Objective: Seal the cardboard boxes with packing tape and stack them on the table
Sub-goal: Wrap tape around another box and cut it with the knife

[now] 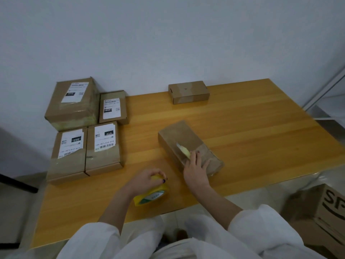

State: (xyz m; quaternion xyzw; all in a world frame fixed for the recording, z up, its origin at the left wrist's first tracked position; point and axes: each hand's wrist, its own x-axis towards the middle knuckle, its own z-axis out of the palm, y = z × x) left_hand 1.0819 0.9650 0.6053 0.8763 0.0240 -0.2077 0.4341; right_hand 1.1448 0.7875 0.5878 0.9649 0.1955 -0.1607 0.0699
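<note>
A plain brown cardboard box is lying at an angle mid-table, a loose strip of yellowish tape sticking up from its top, with the right hand pressing flat on it. A roll of yellow packing tape is standing near the front edge, gripped by the left hand. A small plain box is sitting at the far edge, while a tall labelled box, a small labelled box and two flat labelled boxes, the left front box and the right front box, are sitting close together along the left edge.

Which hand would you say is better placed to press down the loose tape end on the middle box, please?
Right hand: it rests on the middle box, fingertips beside the lifted tape end. The left hand grips the tape roll.
</note>
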